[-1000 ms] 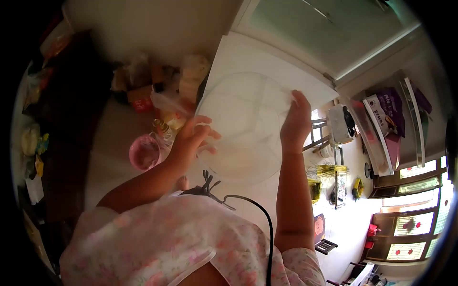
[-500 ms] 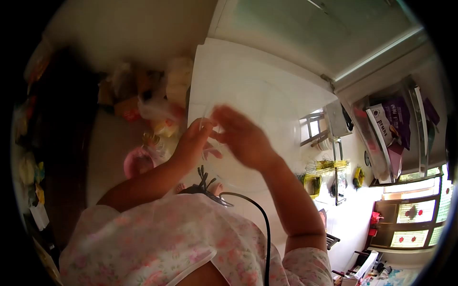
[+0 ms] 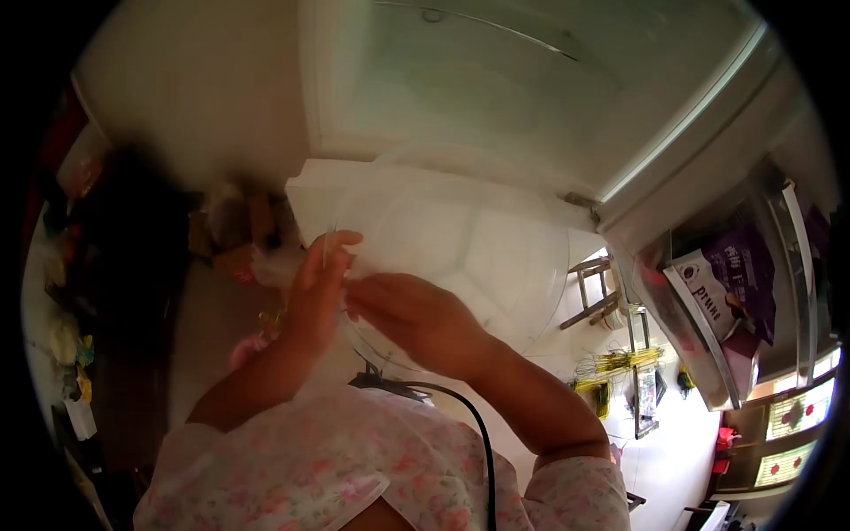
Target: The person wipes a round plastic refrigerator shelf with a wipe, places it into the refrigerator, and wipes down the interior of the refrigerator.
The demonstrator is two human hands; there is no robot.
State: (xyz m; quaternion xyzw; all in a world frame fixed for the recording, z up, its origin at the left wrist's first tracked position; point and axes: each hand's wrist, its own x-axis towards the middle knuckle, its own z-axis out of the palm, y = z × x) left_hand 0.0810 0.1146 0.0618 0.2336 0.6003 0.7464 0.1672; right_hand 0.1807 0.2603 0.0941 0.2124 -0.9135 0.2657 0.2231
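A large, clear round plate (image 3: 460, 257), see-through and hard to make out, spreads in front of my body. My left hand (image 3: 319, 288) grips its left edge, with the thumb and fingers around the rim. My right hand (image 3: 421, 323) lies across the lower left part of the plate, its fingers pressed together close beside the left hand at the same edge. The fingertips of the right hand are partly hidden where the hands meet.
An open fridge with clear door bins, one holding a purple prune bag (image 3: 744, 274), stands at the right. Boxes and bags (image 3: 235, 226) lie at the left. A black cable (image 3: 474, 407) hangs down my front. A wooden stool (image 3: 589, 292) is behind the door.
My right hand has left the plate's right edge and come over to the left hand. The view has turned toward the fridge, whose glass shelf shows larger at the top.
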